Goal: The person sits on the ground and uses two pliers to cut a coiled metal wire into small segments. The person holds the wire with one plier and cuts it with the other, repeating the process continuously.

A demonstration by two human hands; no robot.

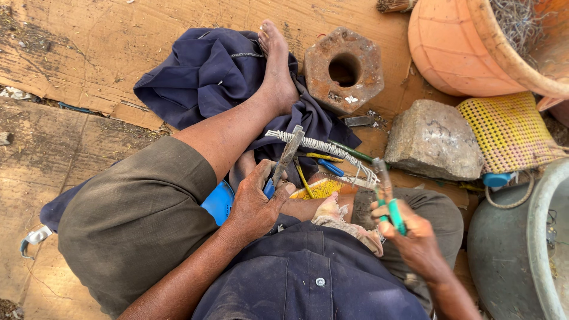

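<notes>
On the cardboard-covered floor, a seated person works a bundle of whitish wire [323, 145] that lies across the lap and a dark blue cloth [207, 74], slanting from near the left shin down to the right. Left hand [255, 204] has its grip closed around the blue handle of a grey pointed tool [287, 155], tip angled up onto the bundle's left end. Right hand [409, 234] has its grip closed on green-handled pliers [386, 195], whose nose meets the bundle's frayed right end; whether the nose actually bites the wire is too small to tell. To do this step well, I'd judge the pliers should hold the strands firmly while the pointed tool pries close to the bundle, wrists low, so nothing slips toward the bare foot [275, 65]. Left forearm runs up from lower left, wrist bent inward; right forearm comes from lower right, wrist cocked up. Nearby: a rusty hexagonal block with a hole [344, 68], a grey stone [435, 139], an orange clay pot [468, 47], a yellow woven mat [510, 130].
</notes>
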